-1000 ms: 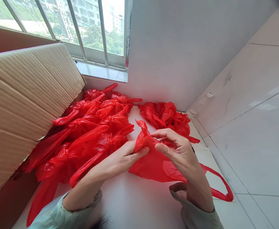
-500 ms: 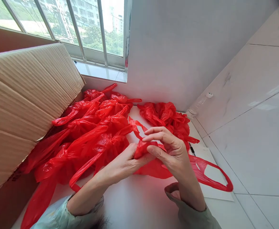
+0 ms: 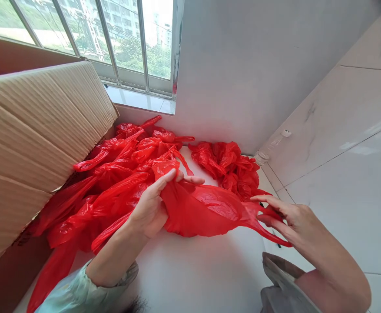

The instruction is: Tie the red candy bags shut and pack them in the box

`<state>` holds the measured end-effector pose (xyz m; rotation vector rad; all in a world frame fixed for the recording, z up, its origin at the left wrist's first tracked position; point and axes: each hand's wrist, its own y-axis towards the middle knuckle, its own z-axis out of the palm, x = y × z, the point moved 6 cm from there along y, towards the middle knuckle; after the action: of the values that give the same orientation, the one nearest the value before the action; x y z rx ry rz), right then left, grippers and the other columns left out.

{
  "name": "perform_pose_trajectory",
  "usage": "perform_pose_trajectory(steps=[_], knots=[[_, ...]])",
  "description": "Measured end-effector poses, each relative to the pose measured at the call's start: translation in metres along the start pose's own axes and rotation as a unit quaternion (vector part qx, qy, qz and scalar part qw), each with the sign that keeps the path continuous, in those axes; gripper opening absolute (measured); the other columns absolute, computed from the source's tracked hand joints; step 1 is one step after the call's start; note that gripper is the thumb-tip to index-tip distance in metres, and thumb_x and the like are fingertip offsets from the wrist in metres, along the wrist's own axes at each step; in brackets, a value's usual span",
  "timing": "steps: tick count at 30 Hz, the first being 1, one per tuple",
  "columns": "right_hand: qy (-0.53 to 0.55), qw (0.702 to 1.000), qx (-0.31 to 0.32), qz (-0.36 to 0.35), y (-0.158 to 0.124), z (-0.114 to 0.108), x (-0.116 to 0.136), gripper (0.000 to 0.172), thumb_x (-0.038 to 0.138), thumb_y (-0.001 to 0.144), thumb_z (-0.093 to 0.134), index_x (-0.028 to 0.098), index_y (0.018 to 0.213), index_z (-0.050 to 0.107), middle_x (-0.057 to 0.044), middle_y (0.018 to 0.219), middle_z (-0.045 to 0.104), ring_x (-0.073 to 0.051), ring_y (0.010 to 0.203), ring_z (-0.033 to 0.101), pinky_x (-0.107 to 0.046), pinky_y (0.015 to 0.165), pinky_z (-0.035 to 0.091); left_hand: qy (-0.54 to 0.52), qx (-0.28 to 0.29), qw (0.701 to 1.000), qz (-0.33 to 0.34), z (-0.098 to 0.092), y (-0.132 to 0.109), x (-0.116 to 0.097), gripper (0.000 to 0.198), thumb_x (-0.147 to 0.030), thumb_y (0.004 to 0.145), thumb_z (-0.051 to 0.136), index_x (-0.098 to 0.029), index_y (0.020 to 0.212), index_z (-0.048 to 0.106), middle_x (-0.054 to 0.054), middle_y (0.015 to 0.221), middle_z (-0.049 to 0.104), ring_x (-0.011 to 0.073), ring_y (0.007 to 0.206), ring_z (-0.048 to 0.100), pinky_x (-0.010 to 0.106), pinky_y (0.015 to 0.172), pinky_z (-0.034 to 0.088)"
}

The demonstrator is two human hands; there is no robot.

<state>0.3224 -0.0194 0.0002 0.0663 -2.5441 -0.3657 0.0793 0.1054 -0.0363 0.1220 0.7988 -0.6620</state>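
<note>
L grip & R grip hold red bag; bag pile (nr carton) crowds L.

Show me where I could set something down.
Tabletop between left sleeve and right sleeve, nearer than the held bag, is bare. A narrow strip divides left bag pile from right bag pile. Crowded: beside the cardboard box and near the bottle.
</note>
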Motion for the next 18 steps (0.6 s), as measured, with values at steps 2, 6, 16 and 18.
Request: perform_pose_trajectory(steps=[2,6,16,18], knots=[[0.007,1.000,0.005,0.018,-0.001,-0.005,0.008,0.031,0.024,0.089,0.058,0.033,0.117,0.069,-0.001,0.080,0.074,-0.016,0.055,0.063,-0.027,0.045,0.050,-0.008,0.004,1.000,0.002,0.003,-0.001,0.000,0.030,-0.034,0.098,0.048,-0.020,0.074,0.057,0.001,0.073,0.069,0.0183,0.089,0.069,0.029,0.083,0.053],[0.156,0.980,-0.118,0.040,-0.009,-0.017,0.027,0.027,0.023,0.083,0.069,0.032,0.109,0.071,-0.003,0.080,0.070,-0.020,0.064,0.066,-0.029,0.052,0.054,0.036,0.033,0.999,-0.001,0.012,-0.003,0.002,0.041,-0.032,0.094,0.055,-0.019,0.058,0.041,-0.006,0.047,0.038,0.0114,0.053,0.052,0.024,0.066,0.049],[0.299,0.918,-0.260,0.031,0.005,0.006,0.080,0.015,0.018,0.085,0.064,0.033,0.085,0.068,-0.001,0.085,0.059,-0.022,0.083,0.057,-0.034,0.072,0.048,0.316,0.097,0.943,-0.024,0.020,-0.017,0.022,0.049,-0.035,0.071,0.083,-0.022,0.095,0.042,-0.004,0.083,0.047,0.0123,0.074,0.050,0.023,0.063,0.044],[0.243,0.946,-0.206,-0.058,0.011,0.020,0.102,0.019,0.013,0.081,0.066,0.031,0.084,0.069,0.000,0.079,0.058,-0.020,0.079,0.054,-0.032,0.070,0.047,0.342,0.133,0.930,0.009,0.028,-0.020,0.024,0.064,-0.032,0.059,0.090,-0.022,0.102,0.044,-0.001,0.089,0.053,0.0184,0.086,0.057,0.029,0.072,0.052]])
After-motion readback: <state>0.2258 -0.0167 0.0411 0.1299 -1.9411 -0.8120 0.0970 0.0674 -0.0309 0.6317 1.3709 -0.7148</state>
